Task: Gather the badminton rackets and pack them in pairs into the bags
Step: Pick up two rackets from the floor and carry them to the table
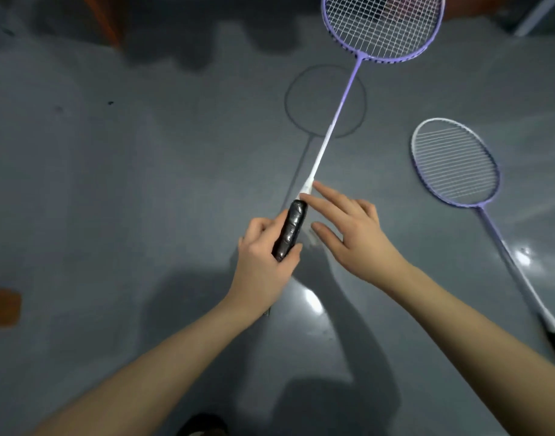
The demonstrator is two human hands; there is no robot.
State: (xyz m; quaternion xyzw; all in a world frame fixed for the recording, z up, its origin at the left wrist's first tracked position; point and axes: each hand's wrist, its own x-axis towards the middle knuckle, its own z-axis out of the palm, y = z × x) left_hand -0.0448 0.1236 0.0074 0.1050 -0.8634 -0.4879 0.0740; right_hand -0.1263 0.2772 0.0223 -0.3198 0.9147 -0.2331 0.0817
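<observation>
Fingers of the left hand wrap the black grip of a purple racket, held above the grey floor. Its long axis runs from the grip near the picture's middle up and to the right, the strung head pointing away from the person at the top edge. The right hand is spread, fingers straight, fingertips seemingly touching the white cone above the grip. A second purple racket lies flat on the floor at right, head pointing up-left, handle toward the lower right corner.
</observation>
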